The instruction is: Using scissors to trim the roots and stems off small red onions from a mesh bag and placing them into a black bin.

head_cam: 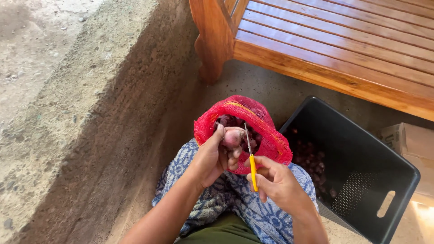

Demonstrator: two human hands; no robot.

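The left hand (212,158) is curled closed around a small pinkish-purple shallot (233,137), thumb and fingertips pinching it so that it sits just above the palm, at about the centre of the view. The right hand (275,180), at roughly five o'clock from the shallot, is wrapped shut around the yellow handle of a thin knife (251,158); its narrow blade runs up toward twelve o'clock and its tip meets the right side of the shallot. Directly behind both hands, toward twelve o'clock, a red mesh sack (253,119) stands open with its rim rolled down, and more dark purple shallots (233,121) show inside its mouth. The sack rests on a blue and white patterned cloth (253,208) spread over the person's lap at six o'clock, with a strip of green fabric just below it at the bottom edge. At three to four o'clock, just beside the sack, a black plastic crate (361,162) sits tilted on the ground, its perforated base and handle slot visible, with a scatter of dark shallots lying in its near corner. A brown cardboard box (413,140) lies past the crate at three o'clock. A varnished slatted wooden bench (334,40) fills the one to two o'clock area, and bare concrete floor (68,113) spreads out toward nine o'clock.
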